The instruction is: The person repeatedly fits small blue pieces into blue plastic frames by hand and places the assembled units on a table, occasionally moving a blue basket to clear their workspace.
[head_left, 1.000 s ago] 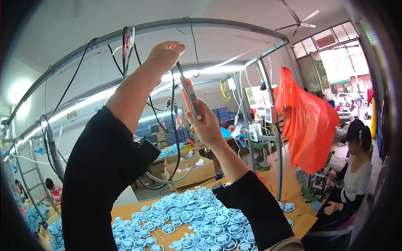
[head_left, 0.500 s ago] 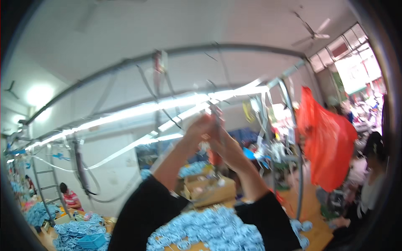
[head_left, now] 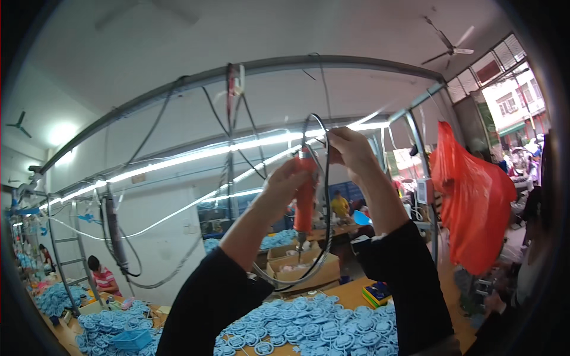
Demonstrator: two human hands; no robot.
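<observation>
An orange electric screwdriver (head_left: 304, 207) hangs upright in front of me, its bit pointing down. My left hand (head_left: 284, 183) is wrapped round the upper part of its body. At the tool's top end, my right hand (head_left: 354, 152) has its fingers closed at the dark cord (head_left: 327, 202), which loops over and drops beside the screwdriver; the fingertips are partly hidden. Below my forearms, a broad heap of light blue round plastic parts (head_left: 309, 326) covers the table.
A metal frame (head_left: 332, 62) with lit tube lamps spans overhead. Another screwdriver (head_left: 113, 228) hangs at left. A red plastic bag (head_left: 469, 202) hangs at right. Beyond the heap stand a cardboard box (head_left: 323, 270) and a yellow-and-blue box (head_left: 375, 293). Co-workers sit at left and right.
My hands were close together, blurred, at the tool's top. Now the right hand has moved right, with the cord looped beside it, and the left is lower on the screwdriver.
</observation>
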